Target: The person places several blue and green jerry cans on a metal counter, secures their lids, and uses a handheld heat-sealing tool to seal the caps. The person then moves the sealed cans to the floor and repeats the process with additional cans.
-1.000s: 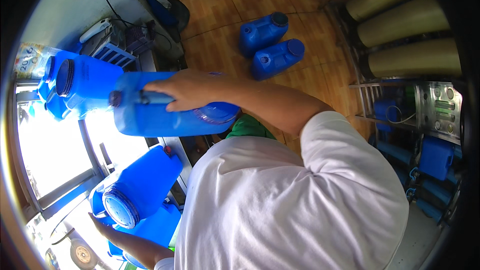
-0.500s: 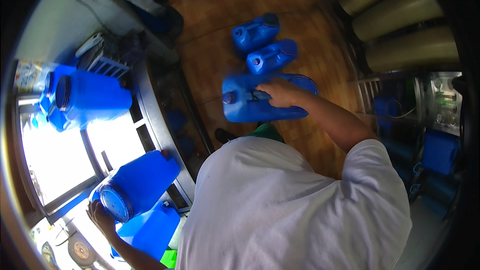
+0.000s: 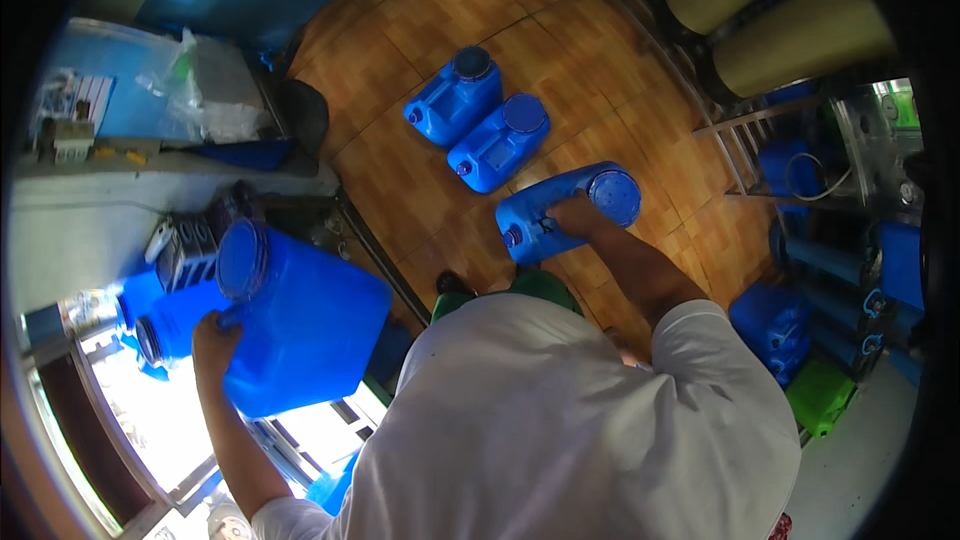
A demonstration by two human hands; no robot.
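My right hand [image 3: 570, 215] is closed around the handle of a blue water jug [image 3: 540, 200] with a round cap, in front of my feet. Whether this jug rests on the floor or hangs just above it, I cannot tell. Over at the left, my left hand [image 3: 214, 338] grips a second large blue jug [image 3: 310, 325] by its handle area, its round capped end facing up and away. Two more blue jugs, a near one [image 3: 500, 145] and a farther one [image 3: 450, 100], stand side by side on the floor ahead.
More blue jugs [image 3: 188, 315] sit on the sill at the left, beside a bright opening. A counter [image 3: 150, 162] with plastic bags is at the far left. Large beige cylinders [image 3: 800, 35] and a metal rack [image 3: 735, 155] line the right side. Tiled floor [image 3: 400, 185] spreads ahead.
My left hand has raised the left jug off the sill area and swung it forward. My right hand's jug has moved right and looks lower. My view has turned.
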